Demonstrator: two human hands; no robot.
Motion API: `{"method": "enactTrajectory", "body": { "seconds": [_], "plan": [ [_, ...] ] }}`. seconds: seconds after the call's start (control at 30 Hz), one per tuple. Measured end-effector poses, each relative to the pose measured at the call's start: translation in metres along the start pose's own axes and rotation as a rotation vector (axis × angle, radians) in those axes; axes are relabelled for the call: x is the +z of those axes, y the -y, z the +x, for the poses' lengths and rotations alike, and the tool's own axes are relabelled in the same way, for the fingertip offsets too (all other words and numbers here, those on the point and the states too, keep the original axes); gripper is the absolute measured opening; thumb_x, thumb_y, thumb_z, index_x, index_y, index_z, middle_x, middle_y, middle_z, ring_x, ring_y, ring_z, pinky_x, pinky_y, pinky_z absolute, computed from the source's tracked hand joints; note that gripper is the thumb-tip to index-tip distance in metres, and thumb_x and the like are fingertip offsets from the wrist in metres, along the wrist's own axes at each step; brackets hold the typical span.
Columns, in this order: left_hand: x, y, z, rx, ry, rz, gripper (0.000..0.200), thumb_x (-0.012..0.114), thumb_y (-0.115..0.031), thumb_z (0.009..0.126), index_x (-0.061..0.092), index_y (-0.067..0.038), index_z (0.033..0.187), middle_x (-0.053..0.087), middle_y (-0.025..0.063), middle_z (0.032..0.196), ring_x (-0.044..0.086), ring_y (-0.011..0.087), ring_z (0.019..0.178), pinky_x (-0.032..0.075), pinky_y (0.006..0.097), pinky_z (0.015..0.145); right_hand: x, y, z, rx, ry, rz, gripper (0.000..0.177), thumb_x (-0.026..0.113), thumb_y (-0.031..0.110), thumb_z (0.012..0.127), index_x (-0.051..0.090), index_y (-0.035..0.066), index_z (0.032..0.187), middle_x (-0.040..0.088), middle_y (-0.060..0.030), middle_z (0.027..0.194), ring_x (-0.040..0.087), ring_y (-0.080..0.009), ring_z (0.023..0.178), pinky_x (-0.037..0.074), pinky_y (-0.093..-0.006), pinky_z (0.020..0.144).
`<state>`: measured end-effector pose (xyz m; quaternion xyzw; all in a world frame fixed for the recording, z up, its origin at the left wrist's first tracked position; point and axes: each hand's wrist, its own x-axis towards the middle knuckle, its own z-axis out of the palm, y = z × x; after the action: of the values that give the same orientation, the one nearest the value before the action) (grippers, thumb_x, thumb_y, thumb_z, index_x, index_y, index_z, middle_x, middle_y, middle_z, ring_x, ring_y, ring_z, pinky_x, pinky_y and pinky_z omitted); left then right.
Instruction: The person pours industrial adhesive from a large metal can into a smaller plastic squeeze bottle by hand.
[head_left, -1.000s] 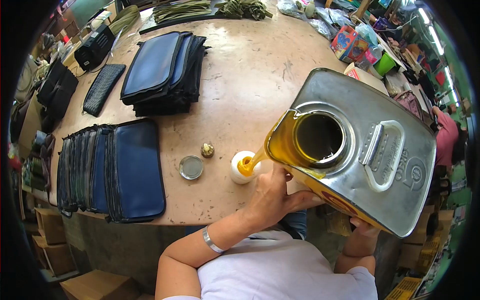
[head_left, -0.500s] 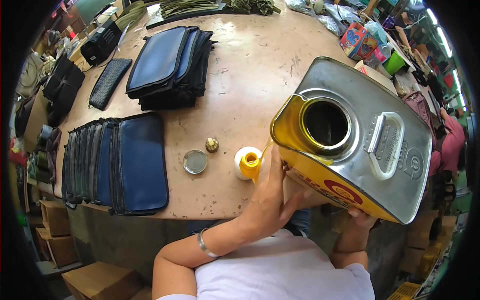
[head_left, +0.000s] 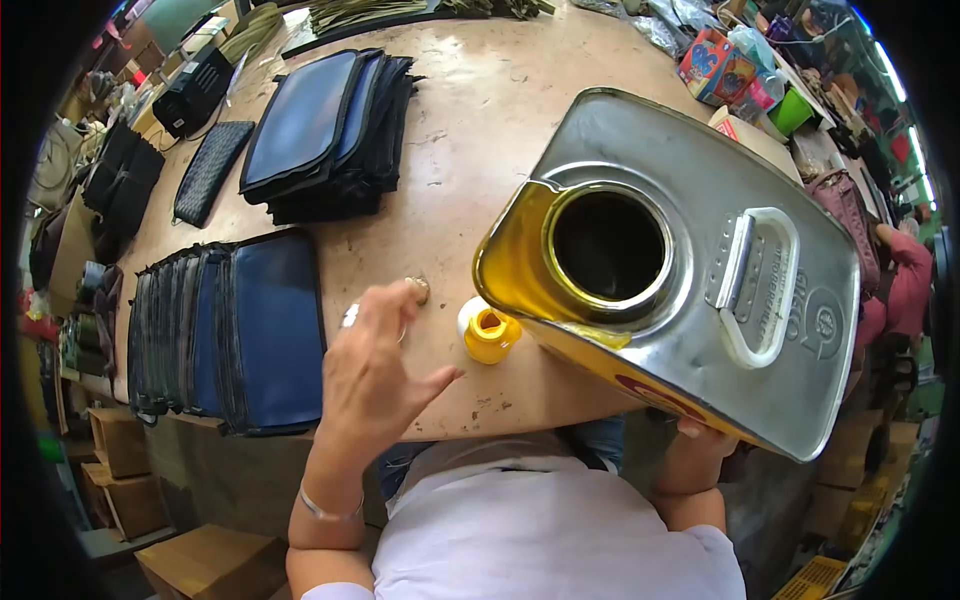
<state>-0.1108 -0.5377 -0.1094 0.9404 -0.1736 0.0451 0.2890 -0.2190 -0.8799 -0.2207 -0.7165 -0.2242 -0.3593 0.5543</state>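
My right hand [head_left: 704, 443] supports a large metal can [head_left: 790, 150] from below at its lower edge. The can leans over the table, its round mouth uncapped and yellow liquid coating the corner beside it. Below that corner stands a small white bottle with a yellow neck [head_left: 490, 338], its top uncovered. My left hand [head_left: 372, 365] is left of the bottle, fingers stretched forward and thumb spread. Its fingertips are right at a small round brown cap [head_left: 421, 290] on the table. A round metal lid [head_left: 350, 316] is mostly hidden behind this hand.
Blue and black fabric panels form a row [head_left: 275, 330] at the left and a stack [head_left: 305, 120] farther back. A dark woven pouch [head_left: 211, 172] lies near a black box [head_left: 193, 90]. Bags and boxes crowd the right, where another person's pink sleeve [head_left: 908, 280] shows.
My left hand has left the can's side and moved left to the small cap. The can has shifted left, and the yellow stream into the bottle no longer shows.
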Motion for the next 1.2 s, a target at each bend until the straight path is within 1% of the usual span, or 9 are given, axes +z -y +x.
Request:
{"method": "enactTrajectory", "body": {
  "seconds": [0.07,0.1,0.33,0.57,0.7,0.87,0.97,1.1,1.2],
  "plan": [
    [0.026,0.023,0.008,0.161,0.044,-0.08,0.077,0.076,-0.011,0.057,0.038,-0.009,0.124,0.052,0.0149,0.11,0.055,0.0313,0.096,0.044,0.0377,0.082,0.005,-0.005,0.001,-0.007,0.004,0.009,0.068,0.069,0.005,0.065,0.04,-0.004,0.126,0.049,-0.0218,0.122,0.049,-0.0325,0.112,0.037,-0.0421,0.097],
    [0.039,0.028,0.008,0.109,0.116,-0.239,0.079,0.076,-0.011,0.058,0.038,-0.009,0.127,0.052,0.0162,0.113,0.054,0.0338,0.099,0.044,0.0387,0.087,0.007,-0.007,0.004,-0.02,-0.002,0.024,0.068,0.069,0.005,0.065,0.04,-0.004,0.126,0.049,-0.0218,0.122,0.049,-0.0325,0.112,0.037,-0.042,0.097],
    [0.064,0.023,0.014,0.083,0.076,-0.517,0.057,0.075,-0.009,0.061,0.051,-0.006,0.112,0.06,0.0124,0.102,0.06,0.0282,0.091,0.049,0.0334,0.079,0.007,-0.014,0.008,-0.049,-0.028,0.056,0.067,0.068,0.005,0.065,0.041,-0.004,0.125,0.049,-0.0218,0.122,0.049,-0.0324,0.112,0.036,-0.0419,0.097],
    [0.027,0.003,0.027,0.21,-0.038,-0.59,0.057,0.08,-0.003,0.056,0.052,-0.001,0.106,0.06,0.0088,0.103,0.058,0.0167,0.092,0.046,0.0282,0.083,-0.003,-0.01,-0.004,0.044,0.014,-0.139,0.069,0.069,0.027,0.068,0.041,0.001,0.125,0.047,-0.016,0.122,0.046,-0.0283,0.113,0.033,-0.0412,0.098],
    [-0.008,-0.012,0.041,0.294,-0.076,-0.585,0.06,0.082,-0.009,0.055,0.053,-0.002,0.106,0.063,0.0098,0.093,0.062,0.019,0.085,0.05,0.03,0.076,0.001,-0.004,-0.01,0.098,0.042,-0.279,0.071,0.069,0.039,0.07,0.041,0.003,0.125,0.045,-0.0126,0.122,0.044,-0.0259,0.114,0.031,-0.0408,0.099],
    [-0.055,-0.042,0.066,0.42,-0.072,-0.403,0.055,0.079,-0.014,0.056,0.054,-0.001,0.103,0.063,0.0101,0.088,0.063,0.0186,0.078,0.049,0.0293,0.074,0.038,0.031,0.082,-0.097,-0.214,-0.195,0.097,0.062,0.061,0.069,0.021,0.003,0.135,0.022,-0.0194,0.138,0.028,-0.0322,0.126,0.023,-0.0444,0.103],
    [-0.075,-0.058,0.075,0.506,-0.081,-0.309,0.055,0.078,-0.013,0.058,0.054,0.0,0.105,0.063,0.0081,0.091,0.062,0.0159,0.083,0.049,0.0296,0.078,0.04,0.062,0.131,-0.197,-0.376,-0.417,0.099,0.057,0.068,0.067,0.025,0.004,0.136,0.022,-0.0242,0.14,0.024,-0.0381,0.129,0.02,-0.0459,0.104],
    [-0.094,-0.075,0.082,0.492,0.0,-0.305,0.053,0.078,-0.014,0.06,0.054,0.001,0.104,0.062,0.0067,0.096,0.06,0.0139,0.088,0.047,0.0297,0.082,0.028,0.119,0.193,-0.237,0.308,-0.714,0.082,0.067,0.054,0.061,0.046,0.006,0.124,0.033,-0.0225,0.135,0.027,-0.0374,0.128,0.02,-0.0462,0.104],
    [-0.101,-0.088,0.085,0.409,0.056,-0.33,0.051,0.078,-0.013,0.061,0.053,0.002,0.103,0.061,0.0063,0.097,0.059,0.0136,0.089,0.046,0.0309,0.084,0.055,0.12,0.222,-0.174,0.594,-0.748,0.075,0.072,0.043,0.059,0.05,0.005,0.12,0.035,-0.0194,0.134,0.028,-0.0365,0.128,0.02,-0.0458,0.104]
  ]
}}
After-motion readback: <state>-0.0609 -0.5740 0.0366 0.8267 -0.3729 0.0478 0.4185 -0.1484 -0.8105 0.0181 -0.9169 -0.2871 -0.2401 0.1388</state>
